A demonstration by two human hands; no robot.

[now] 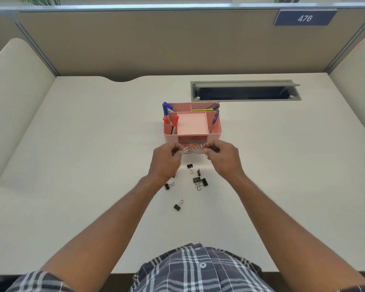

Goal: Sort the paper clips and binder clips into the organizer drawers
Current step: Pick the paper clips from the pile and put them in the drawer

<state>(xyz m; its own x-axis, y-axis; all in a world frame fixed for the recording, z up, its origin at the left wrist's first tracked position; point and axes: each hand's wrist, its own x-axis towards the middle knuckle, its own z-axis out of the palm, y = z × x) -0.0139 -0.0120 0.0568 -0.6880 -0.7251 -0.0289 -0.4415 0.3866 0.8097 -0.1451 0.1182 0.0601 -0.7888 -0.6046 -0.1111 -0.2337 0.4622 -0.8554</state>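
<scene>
text: "476" | white numerals | on: blue sign (304, 18) | at: partition (156, 39)

A pink organizer (192, 131) is set upright on the tabletop, its top divided into compartments. A clear drawer (193, 147) is drawn partway out of its front and is filled with a tangle of paper clips (192, 146) in orange, pink and silver. Black binder clips (198, 179) with silver wire handles are scattered on the tabletop just in front of the drawer, one (178, 205) lying apart, nearer the person.
</scene>
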